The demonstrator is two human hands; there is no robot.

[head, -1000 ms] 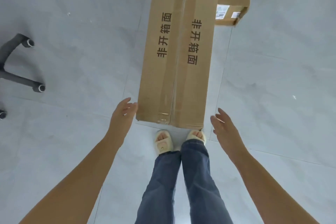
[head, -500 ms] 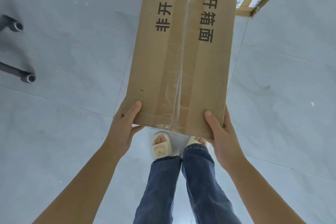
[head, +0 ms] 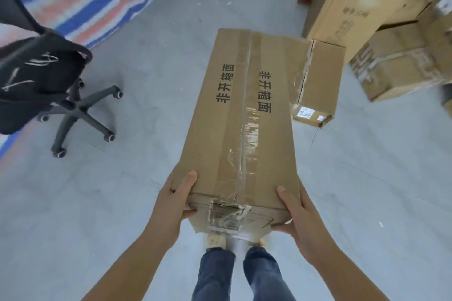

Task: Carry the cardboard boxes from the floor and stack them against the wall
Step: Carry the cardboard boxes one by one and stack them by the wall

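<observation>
Left hand (head: 175,205) and right hand (head: 297,217) clamp the near end of the long box (head: 242,124), thumbs on top, its far end beyond them toward the stack (head: 381,32); advise level carriage, clearing the chair (head: 49,85).

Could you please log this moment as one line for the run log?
phase: lifting | left hand: grips long box near end | right hand: grips same end | stack: ahead right
</observation>
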